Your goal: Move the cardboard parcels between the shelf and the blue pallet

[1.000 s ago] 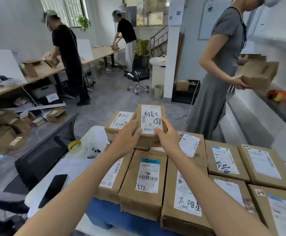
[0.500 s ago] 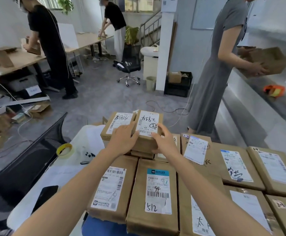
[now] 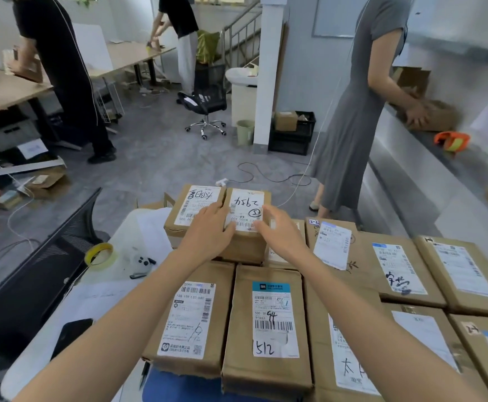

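A small cardboard parcel (image 3: 245, 245) with a handwritten white label sits on top of the stacked parcels, tight against a second small parcel (image 3: 192, 210) on its left. My left hand (image 3: 208, 233) rests over the seam between the two, thumb on the label. My right hand (image 3: 280, 232) holds the parcel's right edge, thumb on the label. Several larger labelled parcels (image 3: 269, 323) lie flat in rows below on the blue pallet (image 3: 176, 385). The grey shelf (image 3: 405, 175) runs along the right.
A person in a grey dress (image 3: 350, 111) stands close at the right, handling a parcel (image 3: 434, 116) on the shelf. To the left, a white table (image 3: 97, 288) carries a tape roll (image 3: 99, 253) and a phone (image 3: 68, 333). A black chair (image 3: 34, 285) is beside it. Cables cross the floor.
The small parcel came down from between my raised hands onto the stack beside the other small parcel. My view tilted downward and moved closer.
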